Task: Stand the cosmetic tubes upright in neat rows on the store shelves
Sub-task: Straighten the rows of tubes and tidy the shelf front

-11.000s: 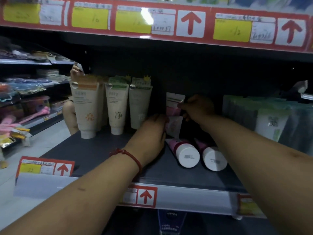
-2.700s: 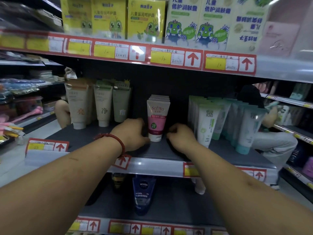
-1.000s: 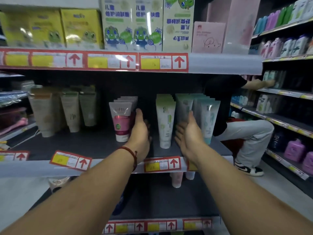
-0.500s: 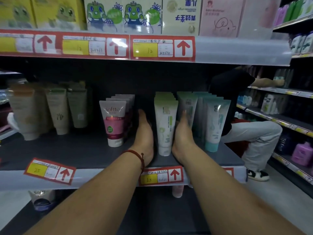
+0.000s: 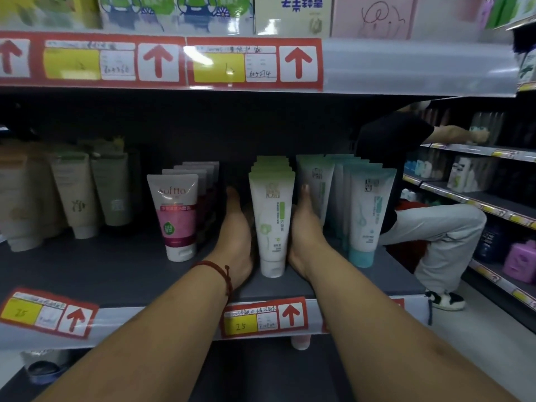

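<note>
Dark store shelf, we see the row of green-white tubes upright near its front edge, our left hand and right hand flat with fingers straight against the row's two sides, pink tubes left, teal tubes right.

Hands flank the tube row, seemingly touching.
</note>
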